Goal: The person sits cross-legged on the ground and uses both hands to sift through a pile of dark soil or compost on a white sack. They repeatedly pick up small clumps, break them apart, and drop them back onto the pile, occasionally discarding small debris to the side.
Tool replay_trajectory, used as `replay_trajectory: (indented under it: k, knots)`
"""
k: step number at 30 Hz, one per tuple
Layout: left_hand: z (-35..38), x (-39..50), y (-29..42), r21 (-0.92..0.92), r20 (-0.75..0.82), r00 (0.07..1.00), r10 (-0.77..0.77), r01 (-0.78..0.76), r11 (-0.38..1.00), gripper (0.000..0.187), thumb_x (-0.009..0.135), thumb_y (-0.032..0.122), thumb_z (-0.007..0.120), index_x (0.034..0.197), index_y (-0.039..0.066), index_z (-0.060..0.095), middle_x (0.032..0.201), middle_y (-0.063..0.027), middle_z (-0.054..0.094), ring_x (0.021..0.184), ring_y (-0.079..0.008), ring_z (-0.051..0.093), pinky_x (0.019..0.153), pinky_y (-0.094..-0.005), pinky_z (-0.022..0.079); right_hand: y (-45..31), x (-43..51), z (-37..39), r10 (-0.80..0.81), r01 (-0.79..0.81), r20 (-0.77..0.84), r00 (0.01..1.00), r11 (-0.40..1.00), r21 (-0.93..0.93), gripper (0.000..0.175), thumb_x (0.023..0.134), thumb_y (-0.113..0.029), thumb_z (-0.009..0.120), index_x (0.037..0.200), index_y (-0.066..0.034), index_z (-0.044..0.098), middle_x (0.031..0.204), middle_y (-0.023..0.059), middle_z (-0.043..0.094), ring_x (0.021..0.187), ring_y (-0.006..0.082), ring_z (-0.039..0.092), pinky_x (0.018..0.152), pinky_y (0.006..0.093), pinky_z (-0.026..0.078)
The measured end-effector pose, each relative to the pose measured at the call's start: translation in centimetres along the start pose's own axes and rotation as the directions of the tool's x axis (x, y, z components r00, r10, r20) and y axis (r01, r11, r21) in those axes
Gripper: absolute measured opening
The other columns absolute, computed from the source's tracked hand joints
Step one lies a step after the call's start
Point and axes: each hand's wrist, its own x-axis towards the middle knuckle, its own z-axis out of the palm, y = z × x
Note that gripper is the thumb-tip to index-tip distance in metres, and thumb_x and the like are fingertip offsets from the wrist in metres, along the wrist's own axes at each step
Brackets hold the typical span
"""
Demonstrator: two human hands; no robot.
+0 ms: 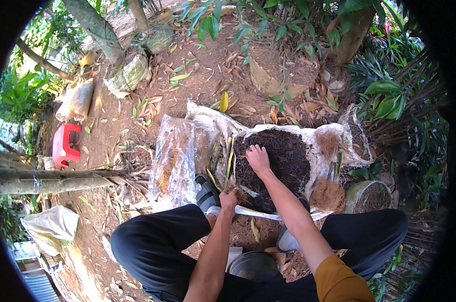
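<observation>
My left hand (229, 198) is closed on a tuft of brown fibre (243, 196) near the lower left edge of the dark soil (288, 151). The soil lies spread on a white woven sack (209, 115). Over the upper left part of the soil is my right hand (257, 158), its fingers curled down; whether they pinch anything is hidden. Two clumps of coconut-like fibre, an upper one (327, 144) and a larger lower one (327, 194), rest on the sack's right side. Long green and yellow strips (229, 162) lie left of the soil.
A clear plastic bag (175, 158) with brown fibre lies at the left beside my sandalled foot (207, 194). Farther left stands a red plastic stool (66, 143). A round pot (368, 198) sits at the right, a dark container (254, 266) between my legs. Tree trunks and leafy plants surround the ground.
</observation>
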Motion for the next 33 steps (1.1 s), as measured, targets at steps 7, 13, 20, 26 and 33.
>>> replay_trajectory:
  k: [7, 13, 20, 26, 33]
  knots:
    - [0.0, 0.5, -0.2, -0.009, 0.016, 0.999, 0.048, -0.048, 0.999, 0.017, 0.094, 0.015, 0.059, 0.109, 0.005, 0.061, 0.093, -0.0054, 0.066, 0.078, -0.0182, 0.065, 0.063, -0.0357, 0.056, 0.0, -0.3, -2.0, 0.396, -0.3, 0.013, 0.918, 0.675, 0.674, 0.018, 0.084, -0.018, 0.071, 0.091, -0.0012, 0.071, 0.091, 0.0097, 0.068, 0.089, 0.0222, 0.065, 0.08, 0.0358, 0.05]
    - [0.8, 0.1, 0.3, -0.048, 0.024, 0.999, 0.047, -0.046, 0.998, 0.017, 0.094, 0.01, 0.059, 0.109, 0.004, 0.061, 0.086, -0.006, 0.067, 0.068, -0.0168, 0.066, 0.056, -0.0335, 0.055, 2.2, -2.6, -2.9, 0.494, -0.331, 0.139, 0.858, 0.325, 0.886, 0.02, 0.086, -0.015, 0.071, 0.098, 0.0014, 0.071, 0.088, 0.0075, 0.072, 0.079, 0.0127, 0.066, 0.075, 0.0283, 0.051]
    - [2.2, -0.8, 1.2, -0.014, 0.088, 0.994, 0.063, -0.062, 0.998, 0.015, 0.095, 0.017, 0.059, 0.107, 0.007, 0.061, 0.091, -0.0044, 0.067, 0.075, -0.0184, 0.066, 0.065, -0.035, 0.056, 5.1, -4.9, -4.8, 0.467, -0.264, 0.22, 0.857, 0.03, 0.964, 0.012, 0.091, -0.011, 0.064, 0.099, -0.0024, 0.066, 0.099, 0.0058, 0.071, 0.081, 0.0114, 0.065, 0.069, 0.0253, 0.05]
    - [2.4, -1.1, 1.4, -0.037, 0.108, 0.993, 0.056, -0.052, 0.998, 0.016, 0.095, 0.014, 0.058, 0.11, 0.007, 0.058, 0.089, -0.0044, 0.066, 0.069, -0.016, 0.063, 0.062, -0.0337, 0.054, 7.3, -5.3, -5.2, 0.676, -0.298, 0.254, 0.692, -0.052, 0.953, 0.013, 0.091, -0.015, 0.066, 0.097, -0.003, 0.067, 0.091, 0.0059, 0.072, 0.073, 0.0098, 0.064, 0.061, 0.0236, 0.048]
    - [2.3, -0.7, 0.9, 0.026, 0.094, 0.994, 0.047, -0.049, 0.998, 0.018, 0.095, 0.016, 0.059, 0.11, 0.007, 0.058, 0.093, -0.0045, 0.065, 0.076, -0.0182, 0.064, 0.069, -0.0364, 0.055, 9.3, -4.0, -5.2, 0.645, -0.388, 0.036, 0.763, 0.413, 0.824, 0.018, 0.084, -0.013, 0.072, 0.096, 0.0002, 0.07, 0.087, 0.0117, 0.072, 0.082, 0.0189, 0.07, 0.077, 0.0313, 0.053]
